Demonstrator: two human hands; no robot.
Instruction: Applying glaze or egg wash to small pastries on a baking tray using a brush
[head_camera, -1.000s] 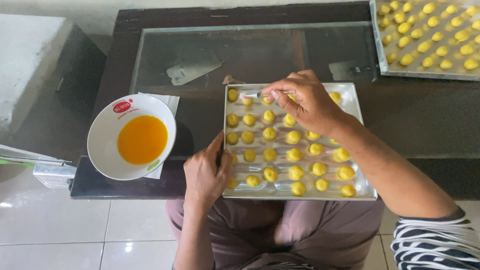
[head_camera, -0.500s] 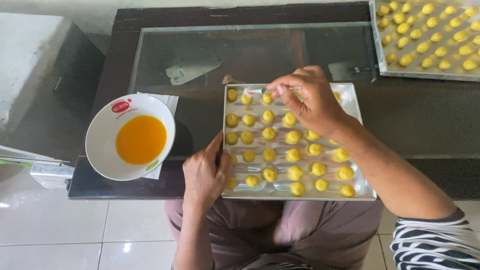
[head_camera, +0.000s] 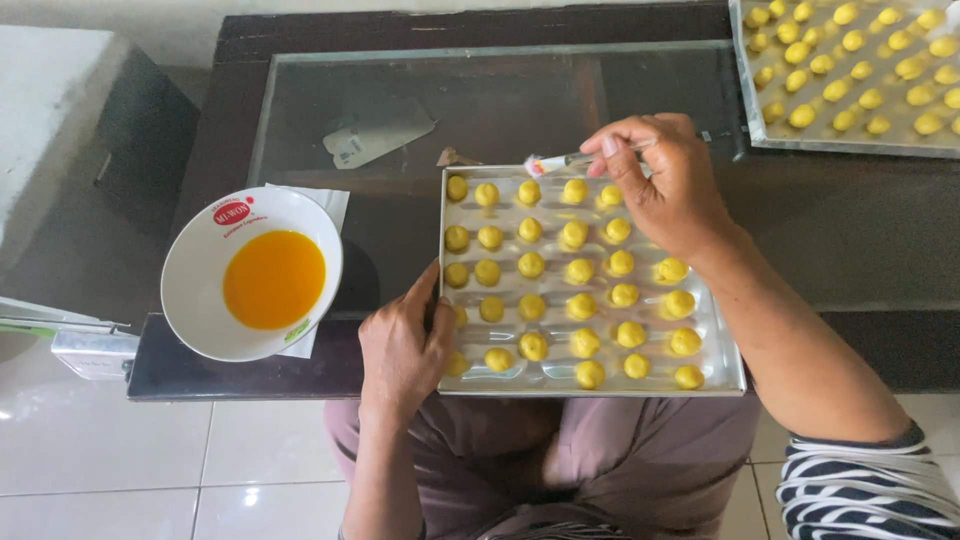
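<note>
The right hand (head_camera: 665, 185) pinches a small brush (head_camera: 570, 160) above the top row of dough balls (head_camera: 575, 190) on the metal tray (head_camera: 725, 375); the left hand (head_camera: 405, 345) grips the tray's near left edge, fingers curled over the rim. The brush's long axis lies nearly level, running left-right along the tray's far edge, with the bristle tip pointing left. Judged risks: excess pressure from the tip could dent or shift a ball, an overloaded tip could drip onto the tray, and a slackened left-hand grip could let the tray, whose near edge overhangs the tabletop (head_camera: 850, 230), tip toward the lap.
</note>
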